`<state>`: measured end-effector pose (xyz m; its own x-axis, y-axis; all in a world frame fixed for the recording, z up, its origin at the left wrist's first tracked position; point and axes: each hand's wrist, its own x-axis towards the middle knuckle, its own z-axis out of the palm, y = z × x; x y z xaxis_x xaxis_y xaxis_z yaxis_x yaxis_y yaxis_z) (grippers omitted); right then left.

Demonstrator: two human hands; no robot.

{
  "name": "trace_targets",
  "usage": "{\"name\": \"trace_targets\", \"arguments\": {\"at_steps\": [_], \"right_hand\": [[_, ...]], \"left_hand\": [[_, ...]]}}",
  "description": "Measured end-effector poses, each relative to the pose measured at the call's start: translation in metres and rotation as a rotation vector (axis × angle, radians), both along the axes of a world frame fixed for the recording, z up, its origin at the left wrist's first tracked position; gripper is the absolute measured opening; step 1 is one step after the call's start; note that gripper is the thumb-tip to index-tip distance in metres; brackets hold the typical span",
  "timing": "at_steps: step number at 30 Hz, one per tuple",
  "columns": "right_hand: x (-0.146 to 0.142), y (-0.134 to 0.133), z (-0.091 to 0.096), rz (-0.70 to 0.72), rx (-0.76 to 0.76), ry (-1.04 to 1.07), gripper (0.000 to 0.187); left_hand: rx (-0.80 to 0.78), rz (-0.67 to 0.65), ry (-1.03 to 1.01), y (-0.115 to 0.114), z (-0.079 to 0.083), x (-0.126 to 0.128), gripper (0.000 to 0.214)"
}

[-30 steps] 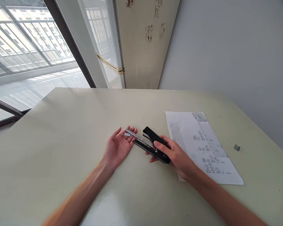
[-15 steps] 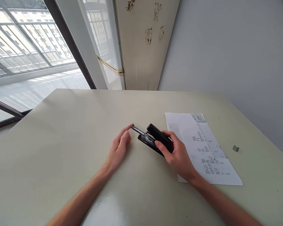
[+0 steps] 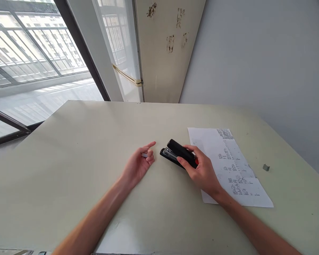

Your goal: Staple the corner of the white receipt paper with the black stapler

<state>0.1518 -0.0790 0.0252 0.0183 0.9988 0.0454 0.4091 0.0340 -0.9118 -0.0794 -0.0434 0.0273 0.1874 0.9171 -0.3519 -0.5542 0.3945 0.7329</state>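
Head: oblong stapler [image 3: 181, 151], creased paper [image 3: 210, 150].

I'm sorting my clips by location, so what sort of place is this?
Likely a room in a home: what looks like a refrigerator stands beyond the broad table, and a balcony-style railing shows outside at the left.

Bare hands [image 3: 138, 167] with slender fingers [image 3: 150, 144], bare wrists [image 3: 126, 181], slim uncovered forearms [image 3: 101, 215]
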Motion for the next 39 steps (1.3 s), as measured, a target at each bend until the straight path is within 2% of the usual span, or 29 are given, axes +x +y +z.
{"name": "trace_targets", "arguments": {"at_steps": [2, 5, 10, 16, 20, 26, 34, 39], "right_hand": [[0.0, 0.005, 0.0, -0.009, 0.022, -0.032, 0.035], [-0.003, 0.023, 0.0, -0.004, 0.085, -0.086, 0.035], [-0.02, 0.079, -0.004, 0.054, 0.229, -0.125, 0.036], [-0.053, 0.151, -0.018, 0.211, 0.148, -0.012, 0.04], [-0.075, 0.179, -0.025, 0.303, 0.138, 0.037, 0.044], [-0.101, 0.185, -0.029, 0.348, 0.151, 0.082, 0.04], [-0.102, 0.171, -0.032, 0.342, 0.161, 0.081, 0.039], [-0.115, 0.183, -0.034, 0.348, 0.2, 0.073, 0.035]], "left_hand": [[-0.111, 0.07, -0.263, 0.004, -0.001, -0.003, 0.034], [-0.165, 0.12, -0.42, 0.006, -0.002, -0.006, 0.035], [-0.188, 0.122, -0.444, 0.004, -0.004, -0.007, 0.033], [-0.182, 0.131, -0.457, 0.005, -0.005, -0.012, 0.032], [-0.176, 0.141, -0.463, 0.006, -0.007, -0.016, 0.032], [-0.172, 0.144, -0.456, 0.006, -0.008, -0.017, 0.031], [-0.164, 0.14, -0.428, 0.006, -0.005, -0.015, 0.031], [-0.148, 0.141, -0.41, 0.007, -0.002, -0.013, 0.031]]}}
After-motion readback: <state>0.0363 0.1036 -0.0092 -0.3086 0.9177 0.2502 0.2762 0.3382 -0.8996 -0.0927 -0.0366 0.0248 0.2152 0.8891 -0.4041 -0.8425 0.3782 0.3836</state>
